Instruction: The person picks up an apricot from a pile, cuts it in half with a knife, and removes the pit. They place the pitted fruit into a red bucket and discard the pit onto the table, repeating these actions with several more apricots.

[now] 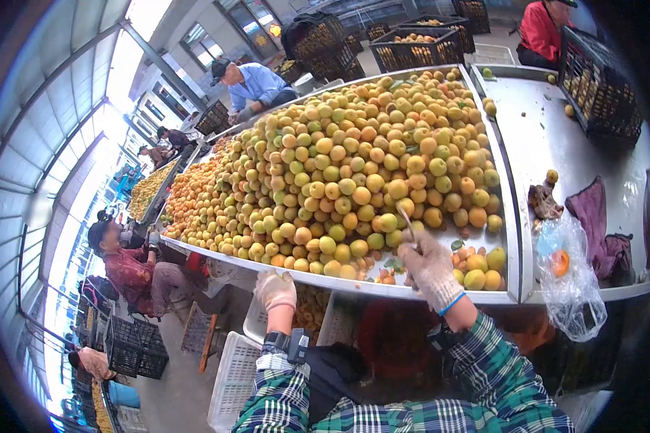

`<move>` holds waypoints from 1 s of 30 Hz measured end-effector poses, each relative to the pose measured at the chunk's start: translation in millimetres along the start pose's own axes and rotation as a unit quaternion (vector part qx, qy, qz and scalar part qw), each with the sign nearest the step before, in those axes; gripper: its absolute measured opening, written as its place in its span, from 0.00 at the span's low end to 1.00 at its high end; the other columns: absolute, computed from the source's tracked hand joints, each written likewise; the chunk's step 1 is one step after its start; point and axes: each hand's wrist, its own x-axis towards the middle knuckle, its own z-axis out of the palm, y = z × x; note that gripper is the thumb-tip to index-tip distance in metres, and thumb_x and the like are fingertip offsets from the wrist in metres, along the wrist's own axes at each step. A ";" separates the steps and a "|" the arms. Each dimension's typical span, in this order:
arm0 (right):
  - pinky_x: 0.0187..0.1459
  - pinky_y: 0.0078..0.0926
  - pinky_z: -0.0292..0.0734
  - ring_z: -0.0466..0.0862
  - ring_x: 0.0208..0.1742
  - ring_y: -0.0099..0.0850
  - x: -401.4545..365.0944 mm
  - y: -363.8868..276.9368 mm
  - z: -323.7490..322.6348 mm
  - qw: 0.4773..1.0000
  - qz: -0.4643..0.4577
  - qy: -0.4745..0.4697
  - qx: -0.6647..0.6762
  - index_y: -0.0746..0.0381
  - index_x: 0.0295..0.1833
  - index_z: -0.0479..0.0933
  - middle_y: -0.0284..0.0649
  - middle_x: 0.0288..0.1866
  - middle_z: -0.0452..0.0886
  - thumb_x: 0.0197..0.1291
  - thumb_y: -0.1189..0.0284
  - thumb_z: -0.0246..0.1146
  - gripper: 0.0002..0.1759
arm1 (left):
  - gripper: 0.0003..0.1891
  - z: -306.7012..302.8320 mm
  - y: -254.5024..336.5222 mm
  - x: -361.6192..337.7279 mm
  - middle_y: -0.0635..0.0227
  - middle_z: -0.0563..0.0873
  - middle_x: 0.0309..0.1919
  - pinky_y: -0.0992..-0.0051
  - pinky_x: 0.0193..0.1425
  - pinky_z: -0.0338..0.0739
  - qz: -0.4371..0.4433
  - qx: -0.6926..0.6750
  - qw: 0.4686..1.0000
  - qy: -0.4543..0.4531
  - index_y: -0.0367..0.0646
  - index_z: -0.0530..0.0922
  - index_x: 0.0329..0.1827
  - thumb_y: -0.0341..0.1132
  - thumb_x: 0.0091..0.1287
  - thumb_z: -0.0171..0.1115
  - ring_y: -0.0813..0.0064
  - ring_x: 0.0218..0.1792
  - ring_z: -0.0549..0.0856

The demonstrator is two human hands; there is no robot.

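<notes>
A large heap of yellow-orange apricots (354, 166) covers the metal-rimmed table (495, 159) in front of me. My right hand (435, 267), in a pale work glove, is closed around a thin curved tool (406, 219) whose tip points up against the front of the heap. Beside that hand lie a few whole apricots (477, 279) and small orange pieces (393, 264). My left hand (276, 291), also gloved, is at the table's near edge with its fingers curled. What it holds, if anything, is too hidden to make out.
To the right, a second metal table (534, 137) bears a black crate (599, 83), a purple cloth (592, 216) and a clear plastic bag (570, 281). White baskets (235, 375) stand below on my left. Co-workers (256, 86) sit around the tables; black crates (419, 50) stand behind.
</notes>
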 end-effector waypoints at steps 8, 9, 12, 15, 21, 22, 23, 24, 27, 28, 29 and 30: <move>0.16 0.25 0.73 0.75 0.17 0.26 19.7 -9.5 -44.0 0.885 0.016 0.096 0.455 0.63 0.53 0.73 0.38 0.27 0.77 0.59 0.74 0.61 0.16 | 0.16 -13.6 70.3 0.4 0.53 0.83 0.48 0.62 0.59 0.73 0.244 -0.257 0.934 0.043 0.42 0.81 0.50 0.39 0.61 0.63 0.55 0.53 0.80; 0.16 0.25 0.73 0.76 0.18 0.26 18.3 -12.1 -48.9 0.883 0.028 0.092 0.459 0.62 0.54 0.74 0.37 0.29 0.78 0.60 0.74 0.60 0.15 | 0.16 -14.2 79.4 -2.2 0.54 0.83 0.49 0.64 0.59 0.74 0.272 -0.236 0.933 0.014 0.42 0.81 0.51 0.38 0.62 0.63 0.56 0.53 0.80; 0.16 0.22 0.72 0.75 0.18 0.23 12.5 -19.2 -55.0 0.879 0.043 0.085 0.467 0.61 0.55 0.74 0.35 0.28 0.77 0.63 0.74 0.60 0.15 | 0.19 -12.4 101.3 -6.5 0.57 0.82 0.52 0.65 0.61 0.73 0.337 -0.152 0.928 -0.049 0.45 0.80 0.55 0.38 0.61 0.64 0.58 0.54 0.81; 0.19 0.15 0.72 0.75 0.20 0.19 6.3 -21.5 -49.3 0.917 -0.010 0.049 0.397 0.59 0.60 0.74 0.34 0.27 0.77 0.64 0.72 0.59 0.18 | 0.24 -5.0 115.6 -9.0 0.59 0.78 0.58 0.65 0.62 0.73 0.333 -0.034 0.936 -0.105 0.47 0.76 0.61 0.40 0.60 0.64 0.61 0.58 0.78; 0.14 0.16 0.66 0.70 0.14 0.17 0.0 -25.0 -46.6 0.918 0.032 0.013 0.395 0.59 0.60 0.73 0.33 0.25 0.75 0.64 0.73 0.58 0.18 | 0.21 -16.7 141.3 -1.1 0.56 0.78 0.57 0.62 0.59 0.75 0.309 0.091 0.934 -0.155 0.48 0.79 0.57 0.41 0.60 0.59 0.57 0.55 0.80; 0.14 0.16 0.66 0.70 0.14 0.17 0.5 -23.4 -46.2 0.918 0.034 0.016 0.395 0.59 0.60 0.73 0.33 0.25 0.75 0.64 0.73 0.58 0.18 | 0.20 -18.0 145.1 0.3 0.54 0.77 0.56 0.61 0.58 0.76 0.293 0.127 0.932 -0.169 0.48 0.80 0.55 0.42 0.59 0.59 0.55 0.55 0.81; 0.14 0.16 0.66 0.70 0.14 0.17 1.8 -21.5 -46.3 0.917 0.039 0.010 0.396 0.59 0.59 0.73 0.33 0.25 0.75 0.64 0.73 0.58 0.18 | 0.19 -5.4 143.3 7.9 0.51 0.76 0.57 0.60 0.57 0.76 0.292 0.139 0.931 -0.170 0.48 0.82 0.51 0.44 0.58 0.60 0.54 0.55 0.80; 0.14 0.15 0.65 0.70 0.14 0.17 2.8 -20.5 -47.3 0.917 0.044 0.005 0.396 0.58 0.59 0.74 0.33 0.25 0.75 0.64 0.73 0.58 0.18 | 0.19 -11.4 144.8 8.3 0.51 0.76 0.57 0.60 0.57 0.76 0.296 0.138 0.929 -0.171 0.48 0.82 0.51 0.44 0.58 0.60 0.54 0.55 0.80; 0.15 0.15 0.70 0.73 0.17 0.17 3.7 -11.3 -45.8 0.933 0.019 -0.011 0.358 0.60 0.59 0.74 0.32 0.27 0.76 0.64 0.72 0.58 0.17 | 0.20 -34.1 155.9 -3.9 0.53 0.78 0.57 0.61 0.58 0.76 0.252 0.123 0.937 -0.206 0.46 0.80 0.52 0.41 0.56 0.62 0.56 0.58 0.80; 0.16 0.14 0.70 0.73 0.17 0.16 3.9 -10.6 -44.5 0.942 0.011 -0.015 0.334 0.59 0.59 0.75 0.32 0.27 0.76 0.64 0.72 0.59 0.17 | 0.21 -34.8 154.3 -5.1 0.53 0.78 0.56 0.60 0.58 0.76 0.255 0.108 0.940 -0.200 0.45 0.79 0.52 0.40 0.55 0.63 0.55 0.57 0.79; 0.23 0.15 0.71 0.74 0.23 0.16 1.1 -13.5 -41.9 0.942 0.016 -0.019 0.336 0.59 0.57 0.76 0.31 0.29 0.77 0.63 0.71 0.60 0.17 | 0.21 -34.0 154.0 -5.9 0.52 0.77 0.57 0.59 0.58 0.76 0.261 0.098 0.938 -0.203 0.46 0.77 0.53 0.40 0.55 0.63 0.54 0.57 0.79; 0.31 0.15 0.72 0.75 0.29 0.15 -1.9 -15.5 -38.9 0.940 0.022 -0.026 0.340 0.59 0.55 0.78 0.30 0.31 0.78 0.62 0.70 0.61 0.16 | 0.23 -32.1 152.9 -6.5 0.51 0.76 0.57 0.58 0.57 0.75 0.265 0.091 0.937 -0.207 0.47 0.76 0.55 0.40 0.55 0.63 0.53 0.57 0.79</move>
